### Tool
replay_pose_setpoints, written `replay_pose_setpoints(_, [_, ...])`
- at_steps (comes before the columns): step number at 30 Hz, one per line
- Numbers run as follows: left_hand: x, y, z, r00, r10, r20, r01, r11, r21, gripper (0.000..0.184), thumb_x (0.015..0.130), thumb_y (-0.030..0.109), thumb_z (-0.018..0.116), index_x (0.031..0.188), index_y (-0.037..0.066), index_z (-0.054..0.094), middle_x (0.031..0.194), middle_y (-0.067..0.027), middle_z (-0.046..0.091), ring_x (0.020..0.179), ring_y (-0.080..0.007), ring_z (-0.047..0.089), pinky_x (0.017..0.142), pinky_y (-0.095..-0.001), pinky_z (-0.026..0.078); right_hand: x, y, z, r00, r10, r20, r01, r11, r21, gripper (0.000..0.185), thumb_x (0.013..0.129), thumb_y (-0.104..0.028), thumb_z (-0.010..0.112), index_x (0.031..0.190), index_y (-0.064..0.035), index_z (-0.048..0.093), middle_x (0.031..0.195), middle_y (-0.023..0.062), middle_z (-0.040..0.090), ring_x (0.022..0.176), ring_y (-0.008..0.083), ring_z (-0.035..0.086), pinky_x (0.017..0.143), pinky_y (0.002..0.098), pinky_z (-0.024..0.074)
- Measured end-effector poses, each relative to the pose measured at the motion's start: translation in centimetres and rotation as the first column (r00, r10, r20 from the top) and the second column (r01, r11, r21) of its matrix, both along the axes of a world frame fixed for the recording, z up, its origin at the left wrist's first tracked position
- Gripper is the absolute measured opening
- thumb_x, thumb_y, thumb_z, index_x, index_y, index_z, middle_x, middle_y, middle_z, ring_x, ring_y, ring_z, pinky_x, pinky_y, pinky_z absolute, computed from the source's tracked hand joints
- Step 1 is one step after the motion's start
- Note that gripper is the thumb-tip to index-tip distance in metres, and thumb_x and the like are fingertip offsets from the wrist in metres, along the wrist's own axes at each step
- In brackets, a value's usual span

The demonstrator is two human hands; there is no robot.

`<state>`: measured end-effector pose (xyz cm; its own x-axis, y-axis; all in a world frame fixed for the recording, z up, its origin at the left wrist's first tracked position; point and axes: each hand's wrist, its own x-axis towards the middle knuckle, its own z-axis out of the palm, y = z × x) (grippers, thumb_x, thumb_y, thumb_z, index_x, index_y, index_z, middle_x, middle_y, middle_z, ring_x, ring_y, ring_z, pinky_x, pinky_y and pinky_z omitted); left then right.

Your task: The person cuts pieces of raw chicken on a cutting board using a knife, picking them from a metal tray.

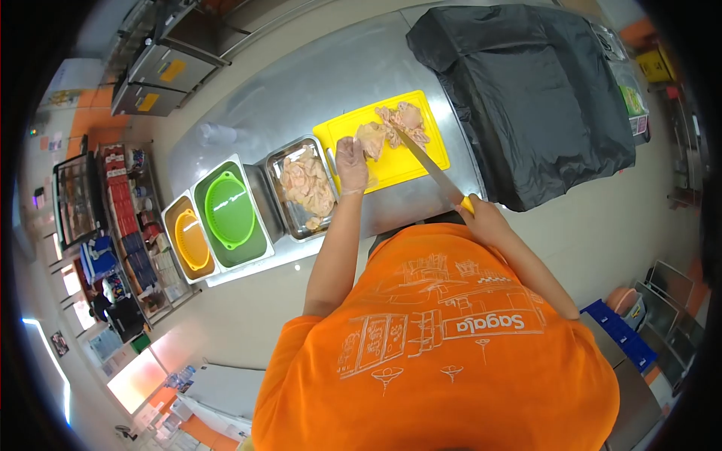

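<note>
My left hand (351, 164), in a clear plastic glove, is at the left end of a yellow cutting board (406, 167). Its fingers are closed at the edge of a piece of raw chicken (371, 140); the exact grip is partly hidden. My right hand (485, 222) is wrapped round the yellow handle of a long knife (432, 169). The blade points up and left, its tip at more raw chicken (407, 119) on the board. Left of my left hand, a steel tray (280, 218) holds several pale chicken pieces (307, 183).
A green basket (229, 210) and an orange basket (192, 239) sit in metal pans at the left. Black plastic sheeting (538, 98) covers something at the right. A clear container (217, 134) stands on the steel table (301, 94) near its far edge.
</note>
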<state>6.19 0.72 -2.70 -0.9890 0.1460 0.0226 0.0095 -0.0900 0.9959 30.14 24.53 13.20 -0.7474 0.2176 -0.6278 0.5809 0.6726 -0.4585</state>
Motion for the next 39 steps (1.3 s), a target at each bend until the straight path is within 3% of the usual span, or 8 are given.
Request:
replay_pose_setpoints(5, [2.5,-2.3,-5.2,0.944,0.221,0.245,-0.141,0.941,-0.307,0.028,0.094,0.015,0.073,0.111,-0.003,0.06,0.093,-0.0082,0.067,0.072,-0.0122,0.062,0.057,-0.0268,0.052,0.0,-0.7,-0.9,0.998,0.056,-0.024,-0.056,0.998,-0.029,0.043,0.104,-0.039,0.056,0.111,0.003,0.06,0.1,0.0317,0.07,0.095,0.0484,0.068,0.083,0.0552,0.0523])
replay_pose_setpoints(8, [1.9,-1.4,-0.9,0.859,0.267,0.437,0.012,0.843,-0.538,0.027,0.08,0.025,0.081,0.08,0.001,0.069,0.074,-0.0083,0.071,0.066,-0.0171,0.067,0.062,-0.0317,0.053,-0.7,-1.8,-1.5,0.995,0.1,-0.018,-0.101,0.992,-0.071,0.043,0.103,-0.039,0.056,0.112,0.0032,0.06,0.102,0.032,0.07,0.097,0.0484,0.068,0.084,0.055,0.0524])
replay_pose_setpoints(14, [-1.0,-3.7,-4.9,0.878,-0.054,0.476,0.43,0.528,-0.733,0.03,0.076,0.039,0.079,0.079,0.009,0.077,0.079,-0.007,0.077,0.069,-0.0212,0.071,0.066,-0.0366,0.055,-1.7,-2.6,-3.2,0.984,0.168,0.06,-0.168,0.986,-0.001,0.045,0.103,-0.039,0.056,0.117,0.0032,0.06,0.106,0.032,0.07,0.101,0.0481,0.068,0.089,0.055,0.0529])
replay_pose_setpoints(20, [1.4,-4.3,0.2,0.899,0.136,0.417,0.116,0.844,-0.524,0.028,0.095,0.027,0.071,0.09,-0.001,0.073,0.084,-0.0073,0.074,0.083,-0.0175,0.074,0.071,-0.0324,0.056,0.5,-1.7,-4.9,0.983,0.173,0.056,-0.176,0.983,0.058,0.045,0.103,-0.04,0.055,0.116,0.003,0.06,0.105,0.0329,0.07,0.101,0.0487,0.068,0.09,0.0565,0.0528])
replay_pose_setpoints(23, [2.7,-3.7,-1.2,0.898,0.084,0.431,-0.093,0.996,0.0,0.03,0.099,0.023,0.066,0.091,-0.006,0.071,0.083,-0.0149,0.075,0.078,-0.0172,0.074,0.066,-0.0328,0.055,0.7,-1.7,-5.1,0.985,0.165,0.054,-0.167,0.985,0.04,0.045,0.103,-0.04,0.056,0.116,0.003,0.059,0.104,0.0324,0.07,0.1,0.0492,0.068,0.089,0.0571,0.0529])
replay_pose_setpoints(27, [3.2,-3.9,-2.7,0.849,0.136,0.511,-0.06,0.985,-0.164,0.033,0.1,0.024,0.065,0.096,-0.008,0.071,0.091,-0.0179,0.076,0.085,-0.0178,0.075,0.07,-0.0332,0.057,0.5,-2.0,-2.9,0.99,0.131,0.061,-0.135,0.989,0.059,0.043,0.103,-0.039,0.056,0.112,0.0023,0.06,0.103,0.0325,0.07,0.099,0.0496,0.068,0.088,0.0578,0.0531])
replay_pose_setpoints(32, [0.9,-2.4,-0.1,0.92,0.133,0.368,0.238,0.555,-0.797,0.051,0.09,0.046,0.074,0.1,-0.004,0.074,0.102,-0.0239,0.076,0.099,-0.0321,0.075,0.084,-0.0411,0.059,-0.1,-2.3,-1.1,0.996,0.089,-0.003,-0.088,0.991,0.098,0.04,0.103,-0.038,0.056,0.112,0.0006,0.06,0.102,0.0326,0.07,0.098,0.0495,0.069,0.086,0.0588,0.0531])
replay_pose_setpoints(39, [-1.4,1.3,-0.5,0.937,0.083,0.34,0.29,0.357,-0.888,0.053,0.082,0.05,0.077,0.097,0.0,0.076,0.101,-0.0251,0.075,0.101,-0.0372,0.073,0.088,-0.0429,0.057,-4.5,-3.2,-2.7,0.988,0.149,-0.035,-0.141,0.976,0.167,0.039,0.104,-0.037,0.054,0.117,-0.0014,0.058,0.101,0.0295,0.071,0.097,0.0489,0.07,0.086,0.0588,0.0542])
